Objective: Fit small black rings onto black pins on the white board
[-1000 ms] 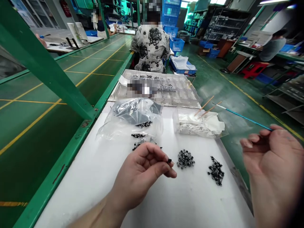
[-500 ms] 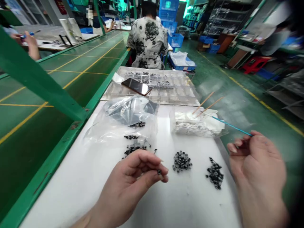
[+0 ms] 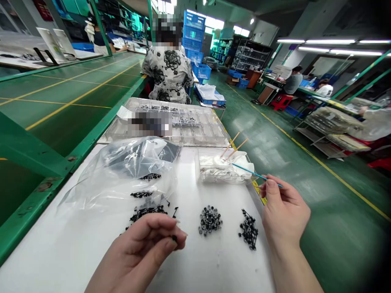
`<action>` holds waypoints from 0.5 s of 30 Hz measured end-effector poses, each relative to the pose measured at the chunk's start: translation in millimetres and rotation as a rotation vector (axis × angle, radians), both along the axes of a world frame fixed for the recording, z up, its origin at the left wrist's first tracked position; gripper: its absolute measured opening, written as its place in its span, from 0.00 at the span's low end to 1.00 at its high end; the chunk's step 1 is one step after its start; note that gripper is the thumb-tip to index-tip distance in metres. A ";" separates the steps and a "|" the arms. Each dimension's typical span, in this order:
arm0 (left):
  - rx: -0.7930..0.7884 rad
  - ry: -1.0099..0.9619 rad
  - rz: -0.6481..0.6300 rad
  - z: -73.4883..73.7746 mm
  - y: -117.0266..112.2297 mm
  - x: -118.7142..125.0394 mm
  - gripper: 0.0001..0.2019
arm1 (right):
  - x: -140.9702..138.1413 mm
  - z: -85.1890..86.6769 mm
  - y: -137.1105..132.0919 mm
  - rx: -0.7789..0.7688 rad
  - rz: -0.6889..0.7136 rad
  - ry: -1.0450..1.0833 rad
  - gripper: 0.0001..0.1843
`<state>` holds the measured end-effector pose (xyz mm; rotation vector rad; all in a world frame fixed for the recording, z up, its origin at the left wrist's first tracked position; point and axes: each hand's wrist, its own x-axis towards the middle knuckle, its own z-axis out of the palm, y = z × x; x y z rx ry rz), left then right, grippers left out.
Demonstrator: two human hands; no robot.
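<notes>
My left hand (image 3: 143, 248) hovers over the white table (image 3: 76, 244), its thumb and fingers pinched on a tiny black part (image 3: 174, 237). My right hand (image 3: 282, 211) pinches a thin blue stick (image 3: 255, 175) whose far tip reaches into a clear tray of white paste (image 3: 224, 169). Between the hands lie a pile of small black-and-white rings (image 3: 210, 219) and a pile of small black pins (image 3: 249, 234). More black parts (image 3: 146, 211) spill from a clear plastic bag (image 3: 125, 171) just beyond my left hand.
A clear compartment tray (image 3: 189, 126) holding small parts lies further up the table. Two wooden sticks (image 3: 233, 146) stand in the paste tray. A person in a flowered shirt (image 3: 169, 73) sits ahead with their back turned. A green conveyor (image 3: 61, 101) runs along the left.
My right hand has moved left and down, bringing the blue stick's tip into the paste tray. My left hand has drawn nearer with the small part still pinched. The view has tilted up.
</notes>
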<state>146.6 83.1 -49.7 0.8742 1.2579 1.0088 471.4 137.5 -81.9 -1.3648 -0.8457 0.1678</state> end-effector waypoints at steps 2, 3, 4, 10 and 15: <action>0.049 -0.027 -0.063 -7.6 2.7 -4.6 0.17 | -1.4 -1.8 0.2 -0.044 0.001 -0.062 0.22; 0.074 -0.032 -0.098 -10.9 3.9 -6.8 0.17 | -1.7 -2.8 0.8 -0.056 0.007 -0.077 0.22; 0.092 -0.036 -0.130 -13.0 4.8 -8.3 0.16 | -1.8 -3.9 1.6 -0.064 0.015 -0.088 0.22; 0.041 -0.077 -0.102 -2.1 2.7 -4.0 0.14 | -4.9 -3.2 5.0 -0.096 0.009 -0.090 0.23; 0.027 -0.146 -0.093 7.5 3.0 0.3 0.09 | -14.7 19.8 -7.9 0.124 -0.007 0.013 0.14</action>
